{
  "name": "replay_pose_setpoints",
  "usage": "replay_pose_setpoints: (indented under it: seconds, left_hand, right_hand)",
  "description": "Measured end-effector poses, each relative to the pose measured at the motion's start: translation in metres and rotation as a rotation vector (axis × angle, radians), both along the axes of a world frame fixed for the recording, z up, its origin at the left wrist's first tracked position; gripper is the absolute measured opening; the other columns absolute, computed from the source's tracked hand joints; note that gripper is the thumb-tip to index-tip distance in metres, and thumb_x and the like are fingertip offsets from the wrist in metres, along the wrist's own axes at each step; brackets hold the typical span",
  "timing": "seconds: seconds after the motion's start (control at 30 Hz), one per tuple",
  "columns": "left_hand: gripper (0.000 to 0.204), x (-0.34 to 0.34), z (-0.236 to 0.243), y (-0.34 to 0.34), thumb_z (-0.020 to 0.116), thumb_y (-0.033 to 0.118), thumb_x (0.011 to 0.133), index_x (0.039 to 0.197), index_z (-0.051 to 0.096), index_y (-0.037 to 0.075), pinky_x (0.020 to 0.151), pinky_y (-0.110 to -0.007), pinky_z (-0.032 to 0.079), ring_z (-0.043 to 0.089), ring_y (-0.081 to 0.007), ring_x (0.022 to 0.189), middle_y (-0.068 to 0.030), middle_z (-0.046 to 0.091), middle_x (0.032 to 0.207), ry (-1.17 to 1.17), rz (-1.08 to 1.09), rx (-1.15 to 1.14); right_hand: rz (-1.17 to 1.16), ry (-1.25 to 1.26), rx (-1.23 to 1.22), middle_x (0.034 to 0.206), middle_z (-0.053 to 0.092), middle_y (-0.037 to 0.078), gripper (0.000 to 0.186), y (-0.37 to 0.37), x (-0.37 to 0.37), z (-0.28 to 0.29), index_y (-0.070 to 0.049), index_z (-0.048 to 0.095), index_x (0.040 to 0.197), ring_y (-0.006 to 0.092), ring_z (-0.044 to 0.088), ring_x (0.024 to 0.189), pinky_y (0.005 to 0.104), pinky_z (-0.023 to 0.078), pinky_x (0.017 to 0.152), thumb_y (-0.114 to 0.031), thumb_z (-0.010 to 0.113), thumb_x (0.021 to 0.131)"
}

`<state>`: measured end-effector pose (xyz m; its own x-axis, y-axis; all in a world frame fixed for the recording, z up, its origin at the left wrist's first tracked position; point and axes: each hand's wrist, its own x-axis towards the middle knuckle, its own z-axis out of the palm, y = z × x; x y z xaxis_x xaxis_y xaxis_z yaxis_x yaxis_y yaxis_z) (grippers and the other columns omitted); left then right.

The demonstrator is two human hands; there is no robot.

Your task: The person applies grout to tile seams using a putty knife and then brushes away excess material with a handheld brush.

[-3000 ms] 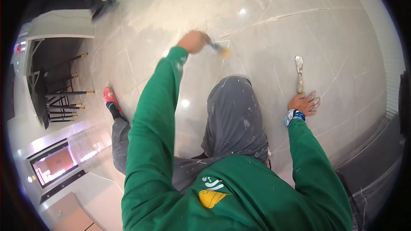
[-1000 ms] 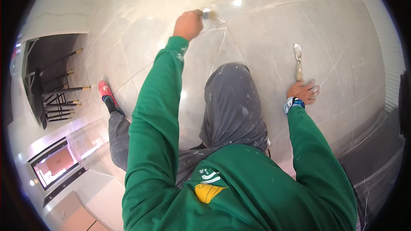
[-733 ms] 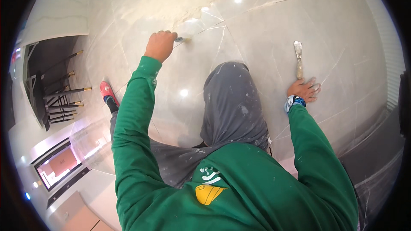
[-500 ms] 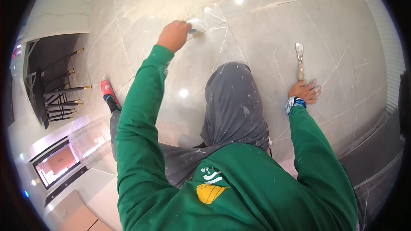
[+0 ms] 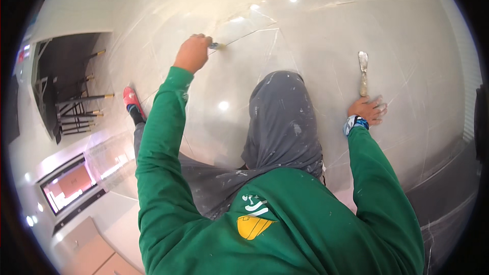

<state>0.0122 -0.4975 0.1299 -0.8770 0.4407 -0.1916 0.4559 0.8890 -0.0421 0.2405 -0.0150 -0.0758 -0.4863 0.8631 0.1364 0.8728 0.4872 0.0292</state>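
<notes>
My left hand (image 5: 193, 53) is closed around a small paintbrush (image 5: 216, 46), most of which the fist hides. Its grey ferrule and yellowish tip stick out to the right, over or on a dark tile joint; whether it touches cannot be told. My right hand (image 5: 368, 110) lies flat on the floor with its fingers spread. Just beyond those fingers is a putty knife (image 5: 363, 71), its whitish blade pointing away and its stained handle end close to the hand.
Grey veined floor tiles (image 5: 336, 46) spread around me, with pale dust at the far side. My bent knee (image 5: 282, 112) is between my arms. Black stools (image 5: 76, 114) lie to the left by a white counter (image 5: 74, 7). Dark plastic-covered furniture (image 5: 443, 188) borders the right.
My left hand has drawn back to the left and slightly nearer with the paintbrush. The right hand stays flat beside the putty knife. The whole view has shifted slightly.
</notes>
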Motion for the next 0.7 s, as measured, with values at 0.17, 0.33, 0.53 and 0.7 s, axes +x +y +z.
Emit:
replay_pose_setpoints:
  seconds: [0.17, 0.33, 0.53, 0.7]
  left_hand:
    - [0.025, -0.021, -0.019, 0.037, 0.054, -0.003, 0.083, 0.099, 0.071, 0.006, 0.083, -0.045, 0.053, 0.064, -0.0352, 0.093, -0.0145, 0.067, 0.092, 0.015, -0.084, 0.086]
    - [0.020, -0.023, -0.009, 0.039, 0.056, 0.002, 0.089, 0.102, 0.071, 0.006, 0.081, -0.044, 0.052, 0.064, -0.0347, 0.094, -0.0143, 0.067, 0.094, 0.045, -0.081, 0.275]
    - [0.026, -0.013, -0.007, 0.021, 0.053, -0.005, 0.082, 0.100, 0.070, 0.005, 0.082, -0.044, 0.052, 0.064, -0.0341, 0.094, -0.0151, 0.067, 0.093, 0.017, -0.086, 0.126]
    - [0.026, -0.022, -0.019, 0.059, 0.055, -0.001, 0.082, 0.101, 0.071, 0.006, 0.084, -0.045, 0.053, 0.064, -0.0358, 0.096, -0.0153, 0.067, 0.094, 0.048, -0.088, 0.313]
  right_hand:
    - [-0.009, 0.033, 0.024, 0.159, 0.029, 0.019, 0.063, -0.003, -0.003, -0.005, -0.015, 0.037, 0.152, 0.0357, 0.021, 0.150, 0.0649, 0.021, 0.115, -0.041, 0.048, 0.095]
    - [-0.013, 0.018, -0.023, 0.159, 0.028, 0.019, 0.061, -0.001, -0.003, -0.004, -0.015, 0.038, 0.151, 0.0359, 0.020, 0.151, 0.0642, 0.021, 0.115, -0.040, 0.047, 0.096]
    - [-0.005, 0.041, -0.011, 0.159, 0.028, 0.019, 0.061, -0.001, -0.002, 0.001, -0.016, 0.037, 0.152, 0.0357, 0.020, 0.150, 0.0638, 0.020, 0.116, -0.039, 0.046, 0.096]
    - [-0.016, 0.005, 0.016, 0.158, 0.030, 0.019, 0.061, 0.004, 0.000, -0.008, -0.016, 0.037, 0.152, 0.0360, 0.022, 0.150, 0.0639, 0.022, 0.115, -0.040, 0.046, 0.096]
